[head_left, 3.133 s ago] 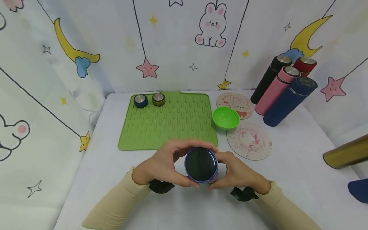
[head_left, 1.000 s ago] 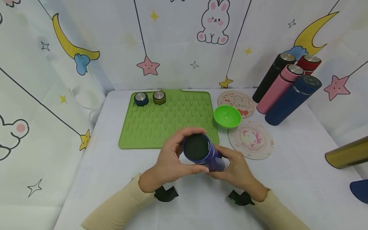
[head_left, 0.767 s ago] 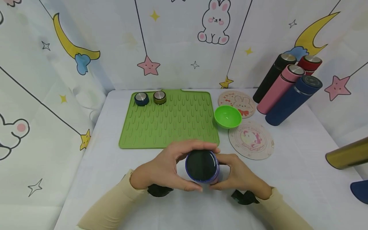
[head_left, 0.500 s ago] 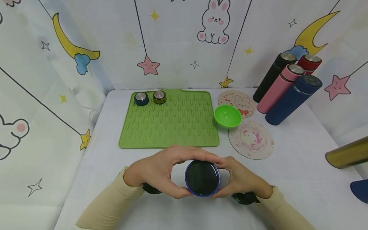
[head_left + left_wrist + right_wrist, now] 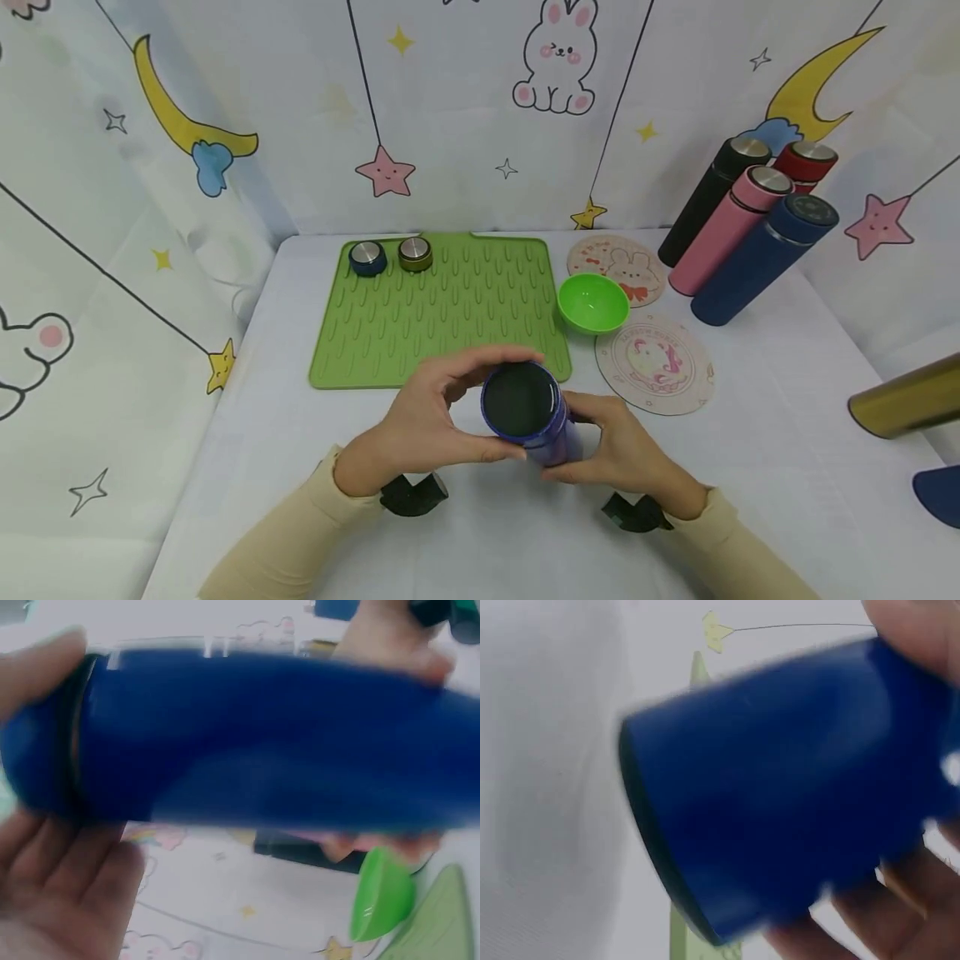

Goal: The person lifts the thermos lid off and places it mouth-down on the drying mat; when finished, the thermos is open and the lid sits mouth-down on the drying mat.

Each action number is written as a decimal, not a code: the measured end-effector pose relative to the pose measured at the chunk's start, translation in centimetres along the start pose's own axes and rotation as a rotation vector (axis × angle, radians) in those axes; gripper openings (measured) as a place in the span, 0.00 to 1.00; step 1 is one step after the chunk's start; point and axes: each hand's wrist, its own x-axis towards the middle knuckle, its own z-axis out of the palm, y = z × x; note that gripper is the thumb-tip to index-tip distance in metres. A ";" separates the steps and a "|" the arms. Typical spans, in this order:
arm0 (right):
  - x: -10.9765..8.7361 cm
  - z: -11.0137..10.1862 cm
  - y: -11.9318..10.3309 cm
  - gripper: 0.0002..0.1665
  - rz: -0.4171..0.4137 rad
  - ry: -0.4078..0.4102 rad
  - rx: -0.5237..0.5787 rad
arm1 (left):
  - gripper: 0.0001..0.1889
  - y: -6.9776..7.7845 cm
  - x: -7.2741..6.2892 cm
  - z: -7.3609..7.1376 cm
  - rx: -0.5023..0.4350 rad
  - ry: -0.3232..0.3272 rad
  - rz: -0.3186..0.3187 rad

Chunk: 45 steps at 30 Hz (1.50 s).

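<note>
A glossy blue thermos flask (image 5: 551, 446) stands tilted in the middle of the head view, its dark round top (image 5: 519, 400) facing up at the camera. Around its upper end my left hand (image 5: 431, 417) curves, thumb in front and fingers behind. Lower on the body, my right hand (image 5: 626, 450) grips from the right side. In the left wrist view the flask (image 5: 262, 742) is blurred, with a seam near the end that my left hand holds. The right wrist view shows the flask's dark-edged base (image 5: 649, 832) and curled fingers round the body.
A green ridged mat (image 5: 442, 325) bears a blue cap (image 5: 367, 259) and an olive cap (image 5: 415, 254). A green bowl (image 5: 592, 304) overlaps two round coasters. Black, pink, navy (image 5: 761, 258) and red flasks stand at back right. An olive cylinder (image 5: 903, 400) reaches in from the right edge.
The flask rocks between frames: its top swings near, then away. Since half a second ago, the top and my left hand have moved away from me and slightly left. Both hands keep holding.
</note>
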 end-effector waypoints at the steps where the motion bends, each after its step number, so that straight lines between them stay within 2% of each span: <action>1: 0.0 0.2 -0.1 0.46 0.016 0.043 -0.037 | 0.43 -0.2 -0.1 0.3 0.011 0.055 -0.017; 5: 0.2 1.1 -0.5 0.51 0.049 0.232 -0.231 | 0.44 -0.9 -0.3 1.1 0.047 0.231 -0.094; 7: 0.4 1.3 -0.7 0.52 0.061 0.299 -0.315 | 0.44 -1.1 -0.3 1.2 0.055 0.277 -0.121; 9: 0.5 1.4 -0.9 0.52 0.071 0.331 -0.352 | 0.44 -1.2 -0.3 1.3 0.049 0.301 -0.131; 19: 0.4 1.3 -0.9 0.52 0.075 0.330 -0.327 | 0.44 -1.2 -0.2 1.3 0.037 0.287 -0.085; 30: 0.3 1.1 -0.3 0.53 0.090 0.320 -0.330 | 0.43 -0.7 -0.2 1.1 0.037 0.291 -0.070; 37: 0.1 0.8 -0.1 0.54 0.109 0.323 -0.308 | 0.44 -0.2 -0.3 0.5 -0.010 0.319 -0.061; 45: -0.1 0.7 0.1 0.55 0.105 0.326 -0.286 | 0.43 -0.5 -0.7 -0.4 -0.026 0.374 -0.057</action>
